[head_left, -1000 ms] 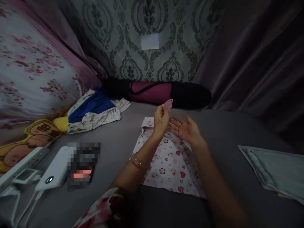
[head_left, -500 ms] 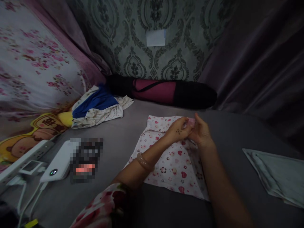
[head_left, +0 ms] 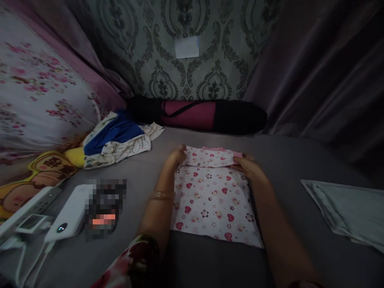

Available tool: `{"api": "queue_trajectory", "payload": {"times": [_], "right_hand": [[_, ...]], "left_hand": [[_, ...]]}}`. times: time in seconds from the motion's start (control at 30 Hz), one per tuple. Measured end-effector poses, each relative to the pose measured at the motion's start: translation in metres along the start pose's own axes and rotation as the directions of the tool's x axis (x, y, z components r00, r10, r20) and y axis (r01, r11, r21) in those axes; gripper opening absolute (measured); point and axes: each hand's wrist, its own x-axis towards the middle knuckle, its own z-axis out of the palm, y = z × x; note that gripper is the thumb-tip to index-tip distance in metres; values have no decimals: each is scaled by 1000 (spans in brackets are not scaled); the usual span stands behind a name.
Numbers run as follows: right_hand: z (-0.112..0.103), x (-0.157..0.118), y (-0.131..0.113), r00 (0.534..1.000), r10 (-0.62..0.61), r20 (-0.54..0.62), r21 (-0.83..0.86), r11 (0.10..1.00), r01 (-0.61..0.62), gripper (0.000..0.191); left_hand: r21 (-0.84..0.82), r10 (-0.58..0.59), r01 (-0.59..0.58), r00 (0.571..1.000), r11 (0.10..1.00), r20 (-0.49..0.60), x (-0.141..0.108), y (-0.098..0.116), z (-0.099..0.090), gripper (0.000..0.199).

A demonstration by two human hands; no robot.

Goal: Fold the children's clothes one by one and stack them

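Observation:
A white garment (head_left: 210,200) printed with red hearts and small flowers lies flat on the grey bed sheet. Its upper part is folded down in a band, with pink trim showing along the far edge. My left hand (head_left: 177,155) grips the left end of this band, fingertips partly hidden behind it. At the opposite end, my right hand (head_left: 248,165) pinches the band's right corner by the pink trim. What kind of garment it is, I cannot tell for sure.
Blue and white clothes (head_left: 117,138) lie heaped at the back left beside a yellow cushion (head_left: 39,174). A power strip (head_left: 39,206), a white power bank (head_left: 69,216) with cables and a blurred dark object (head_left: 106,208) sit left. Folded pale cloth (head_left: 348,212) lies right; a black-and-maroon long bag (head_left: 192,115) spans the back.
My left hand has moved from the right corner across to the left end of the band. The folded band now lies straighter, and my right hand has stayed at the right corner.

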Motion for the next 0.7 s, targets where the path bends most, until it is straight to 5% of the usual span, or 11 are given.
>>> {"api": "queue_trajectory", "payload": {"times": [0.23, 0.43, 0.7], "right_hand": [[-2, 1, 5, 983, -173, -69, -371, 919, 135, 30], [-4, -6, 6, 904, -426, -40, -791, 566, 232, 49], [8, -34, 8, 840, -540, 45, -915, 314, 252, 47]], "left_hand": [[25, 22, -25, 994, 999, 102, 1, -1, 4, 59], [80, 42, -55, 987, 995, 154, 3, -3, 7, 72], [36, 36, -41, 991, 999, 130, -1, -1, 3, 60]]}}
